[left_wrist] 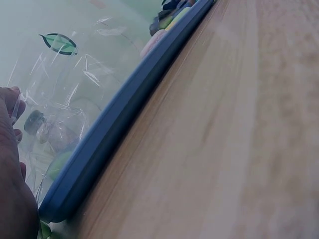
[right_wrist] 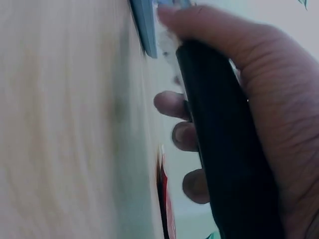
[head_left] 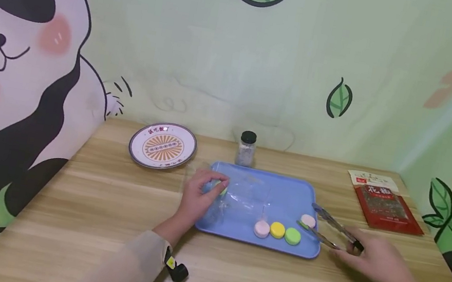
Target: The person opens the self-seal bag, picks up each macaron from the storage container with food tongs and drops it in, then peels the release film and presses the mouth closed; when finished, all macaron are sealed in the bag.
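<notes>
My left hand [head_left: 196, 195] pinches a clear plastic bag [head_left: 245, 197] over the left part of a blue tray [head_left: 237, 239]. In the left wrist view, a green round thing [left_wrist: 60, 165] shows through the plastic. My right hand [head_left: 382, 259] grips metal tongs [head_left: 330, 220] with a black handle [right_wrist: 219, 134]. The tongs' parted tips reach over the tray's right edge, around a pale pink macaron [head_left: 308, 220]. Along the front of the tray lie another pink macaron [head_left: 262, 229], a yellow one [head_left: 277, 230] and a green one [head_left: 292, 236].
Left of the tray sits a patterned plate [head_left: 163, 146]. A small jar with a black lid [head_left: 247, 149] stands behind the tray. On the right lies a red spice packet [head_left: 388, 206]. The painted wall [head_left: 203, 58] bounds the wooden table [head_left: 110, 201] at the back.
</notes>
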`<action>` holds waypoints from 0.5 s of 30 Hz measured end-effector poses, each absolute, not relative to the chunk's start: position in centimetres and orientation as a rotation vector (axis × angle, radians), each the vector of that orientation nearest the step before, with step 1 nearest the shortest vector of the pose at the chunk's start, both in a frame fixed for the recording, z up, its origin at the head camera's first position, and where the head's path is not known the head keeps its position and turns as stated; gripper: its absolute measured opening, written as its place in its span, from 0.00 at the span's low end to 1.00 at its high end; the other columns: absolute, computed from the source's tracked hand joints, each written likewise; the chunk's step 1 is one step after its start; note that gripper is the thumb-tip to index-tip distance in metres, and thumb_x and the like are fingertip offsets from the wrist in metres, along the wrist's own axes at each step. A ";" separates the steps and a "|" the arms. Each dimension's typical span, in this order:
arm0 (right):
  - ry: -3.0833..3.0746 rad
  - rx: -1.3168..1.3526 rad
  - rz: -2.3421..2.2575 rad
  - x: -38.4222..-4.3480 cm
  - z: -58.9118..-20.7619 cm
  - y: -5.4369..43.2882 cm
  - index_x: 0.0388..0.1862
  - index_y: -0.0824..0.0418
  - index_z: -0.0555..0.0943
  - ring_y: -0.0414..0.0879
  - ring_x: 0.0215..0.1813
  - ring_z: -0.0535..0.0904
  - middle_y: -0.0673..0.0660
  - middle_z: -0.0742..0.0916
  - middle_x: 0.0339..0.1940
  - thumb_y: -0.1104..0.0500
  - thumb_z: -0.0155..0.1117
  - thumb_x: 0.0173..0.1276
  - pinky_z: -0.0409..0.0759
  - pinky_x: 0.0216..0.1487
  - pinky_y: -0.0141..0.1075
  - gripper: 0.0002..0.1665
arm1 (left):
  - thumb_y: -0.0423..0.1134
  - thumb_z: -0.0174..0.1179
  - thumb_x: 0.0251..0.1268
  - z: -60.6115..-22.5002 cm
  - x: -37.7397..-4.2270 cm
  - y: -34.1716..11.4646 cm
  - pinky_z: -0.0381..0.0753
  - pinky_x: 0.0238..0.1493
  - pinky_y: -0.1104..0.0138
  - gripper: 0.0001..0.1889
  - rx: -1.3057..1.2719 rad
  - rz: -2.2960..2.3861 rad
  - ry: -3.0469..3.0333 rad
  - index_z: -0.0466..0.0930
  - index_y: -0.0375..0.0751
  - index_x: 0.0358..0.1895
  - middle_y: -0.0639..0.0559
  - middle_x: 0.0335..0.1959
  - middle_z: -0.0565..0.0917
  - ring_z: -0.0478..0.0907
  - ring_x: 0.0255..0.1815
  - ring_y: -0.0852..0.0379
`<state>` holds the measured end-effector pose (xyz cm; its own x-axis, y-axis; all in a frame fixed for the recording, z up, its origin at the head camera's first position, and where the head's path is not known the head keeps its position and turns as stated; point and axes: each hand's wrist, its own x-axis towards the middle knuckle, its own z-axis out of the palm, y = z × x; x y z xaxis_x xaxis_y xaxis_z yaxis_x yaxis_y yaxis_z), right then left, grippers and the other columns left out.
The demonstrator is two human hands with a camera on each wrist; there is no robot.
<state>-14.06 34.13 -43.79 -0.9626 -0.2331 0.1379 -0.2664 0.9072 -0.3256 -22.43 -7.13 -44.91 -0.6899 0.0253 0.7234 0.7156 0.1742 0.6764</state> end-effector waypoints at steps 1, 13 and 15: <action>-2.998 0.385 0.513 -14.1 -43.7 34.1 0.40 0.50 0.79 0.37 0.22 0.66 0.44 0.75 0.22 0.34 0.73 0.59 0.63 0.21 0.33 0.24 | 0.20 0.68 0.57 -44.9 -22.4 -7.1 0.72 0.49 0.62 0.05 -0.698 -1.559 -1.884 0.86 0.29 0.36 0.38 0.34 0.87 0.81 0.38 0.42; -2.854 0.350 0.706 -13.7 -43.4 33.5 0.41 0.51 0.79 0.41 0.24 0.71 0.49 0.80 0.25 0.44 0.71 0.66 0.68 0.23 0.32 0.15 | 0.21 0.67 0.59 -44.8 -22.5 -6.9 0.70 0.60 0.53 0.05 -0.684 -1.589 -1.911 0.86 0.29 0.37 0.39 0.35 0.87 0.81 0.40 0.43; -2.799 0.336 0.779 -13.7 -43.6 33.2 0.45 0.52 0.80 0.43 0.27 0.73 0.51 0.83 0.29 0.46 0.72 0.66 0.70 0.24 0.33 0.16 | 0.20 0.67 0.58 -44.8 -22.4 -6.9 0.68 0.63 0.49 0.05 -0.675 -1.594 -1.911 0.86 0.29 0.37 0.38 0.35 0.87 0.81 0.41 0.42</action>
